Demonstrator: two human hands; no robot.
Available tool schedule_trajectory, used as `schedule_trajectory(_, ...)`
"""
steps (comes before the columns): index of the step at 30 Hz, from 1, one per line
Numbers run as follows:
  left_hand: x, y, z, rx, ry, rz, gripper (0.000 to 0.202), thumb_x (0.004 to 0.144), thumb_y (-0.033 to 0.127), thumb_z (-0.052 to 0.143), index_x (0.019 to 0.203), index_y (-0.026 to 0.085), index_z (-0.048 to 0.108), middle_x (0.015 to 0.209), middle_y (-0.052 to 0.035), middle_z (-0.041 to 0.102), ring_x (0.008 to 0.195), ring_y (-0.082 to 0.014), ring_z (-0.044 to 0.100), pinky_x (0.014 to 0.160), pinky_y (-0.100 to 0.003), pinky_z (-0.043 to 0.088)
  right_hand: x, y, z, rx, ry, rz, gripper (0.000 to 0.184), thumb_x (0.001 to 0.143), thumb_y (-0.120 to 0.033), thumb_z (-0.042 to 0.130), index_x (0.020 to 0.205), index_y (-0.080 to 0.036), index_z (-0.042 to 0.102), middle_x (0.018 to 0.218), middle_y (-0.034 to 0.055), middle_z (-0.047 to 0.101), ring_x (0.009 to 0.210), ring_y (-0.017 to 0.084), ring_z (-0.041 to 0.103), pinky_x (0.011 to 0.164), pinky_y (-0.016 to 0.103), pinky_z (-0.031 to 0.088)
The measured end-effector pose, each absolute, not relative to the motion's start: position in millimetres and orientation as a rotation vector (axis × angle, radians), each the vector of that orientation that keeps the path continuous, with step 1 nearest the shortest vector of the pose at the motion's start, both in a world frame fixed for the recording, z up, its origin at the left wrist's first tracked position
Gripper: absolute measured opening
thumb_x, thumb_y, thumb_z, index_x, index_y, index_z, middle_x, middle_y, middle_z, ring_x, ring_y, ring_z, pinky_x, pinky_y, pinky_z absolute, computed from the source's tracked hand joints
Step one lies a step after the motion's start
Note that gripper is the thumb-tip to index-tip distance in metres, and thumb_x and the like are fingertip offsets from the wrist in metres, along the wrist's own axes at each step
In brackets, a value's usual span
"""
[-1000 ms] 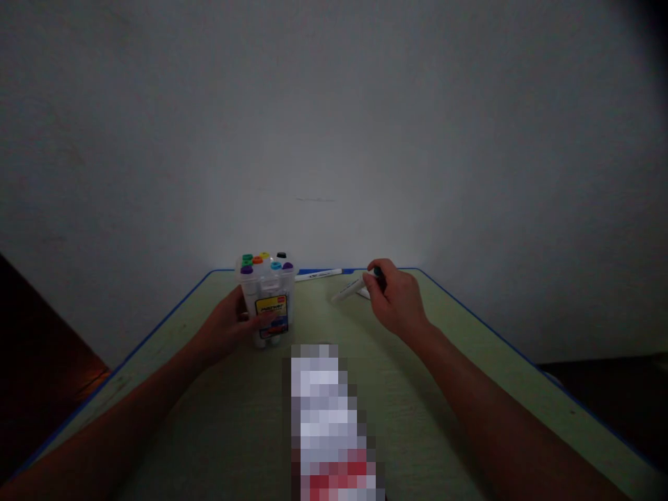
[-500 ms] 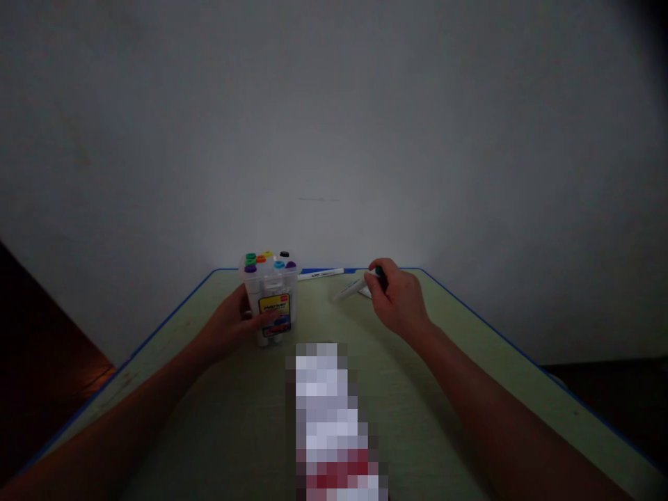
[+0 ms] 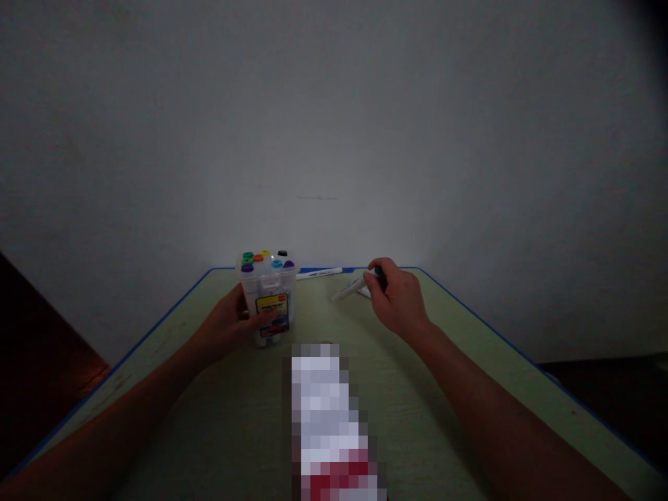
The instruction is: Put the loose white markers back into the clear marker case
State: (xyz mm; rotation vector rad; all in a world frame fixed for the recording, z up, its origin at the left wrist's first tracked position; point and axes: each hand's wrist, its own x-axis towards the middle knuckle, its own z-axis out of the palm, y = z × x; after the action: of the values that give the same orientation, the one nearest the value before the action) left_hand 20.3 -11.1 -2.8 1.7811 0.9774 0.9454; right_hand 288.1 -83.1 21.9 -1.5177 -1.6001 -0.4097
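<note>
My left hand is wrapped round the lower side of a clear plastic marker box, its thumb across the yellow and black label. Several markers stand in the box, their caps green, purple, orange, yellow, light blue and black. To the right, my right hand pinches a white marker near its dark green end; the other end points left and down over the table. Behind that hand a second white object shows in part. Another white marker lies by the table's back edge.
The pale green table has a blue rim and meets a grey wall at the back. A blurred-out white and red object fills the front middle. Dark floor shows on both sides.
Both hands keep their holds on the box and the marker. The whole view has shifted slightly, with the box a little farther left in it.
</note>
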Motion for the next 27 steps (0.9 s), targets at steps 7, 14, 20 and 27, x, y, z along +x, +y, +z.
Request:
schedule_trajectory(7, 20.0, -10.3, -2.9, 1.787, 0.987, 0.930, 0.054, 0.063, 0.041, 0.072, 0.108, 0.018, 0.053, 0.109, -0.0085, 0.068, 0.098, -0.0277, 0.065, 0.088, -0.047, 0.051, 289.0, -81.9, 20.6, -1.506, -1.600, -0.437, 0.021, 0.083, -0.030, 0.043, 0.088, -0.015, 0.056, 0.054, -0.0002, 0.052, 0.048, 0.014, 0.046, 0.053, 0.026, 0.029)
schedule_trajectory(14, 22.2, -12.6, -0.1, 1.787, 0.972, 0.938, 0.055, 0.062, 0.042, 0.073, 0.108, 0.017, 0.054, 0.110, -0.0092, 0.067, 0.099, -0.0279, 0.065, 0.088, -0.046, 0.051, 289.6, -81.5, 20.2, -1.524, -1.605, -0.411, 0.022, 0.083, -0.031, 0.043, 0.089, -0.014, 0.056, 0.054, -0.0001, 0.052, 0.049, 0.014, 0.047, 0.053, 0.026, 0.029)
schedule_trajectory(20, 21.6, -11.6, -1.7, 1.784, 0.957, 0.950, 0.057, 0.063, 0.040, 0.073, 0.110, 0.016, 0.053, 0.110, -0.0105, 0.067, 0.098, -0.0275, 0.065, 0.086, -0.045, 0.052, 288.4, -82.2, 21.2, -1.528, -1.607, -0.385, 0.022, 0.083, -0.031, 0.042, 0.089, -0.014, 0.056, 0.054, -0.0003, 0.051, 0.048, 0.014, 0.046, 0.052, 0.025, 0.029)
schedule_trajectory(27, 19.6, -9.9, -4.2, 1.787, 0.947, 0.956, 0.056, 0.063, 0.041, 0.073, 0.109, 0.017, 0.052, 0.111, -0.0100, 0.066, 0.099, -0.0276, 0.065, 0.087, -0.045, 0.051, 288.9, -81.2, 20.2, -1.516, -1.614, -0.414, 0.022, 0.084, -0.031, 0.042, 0.089, -0.015, 0.056, 0.055, 0.0004, 0.052, 0.049, 0.015, 0.048, 0.053, 0.026, 0.030)
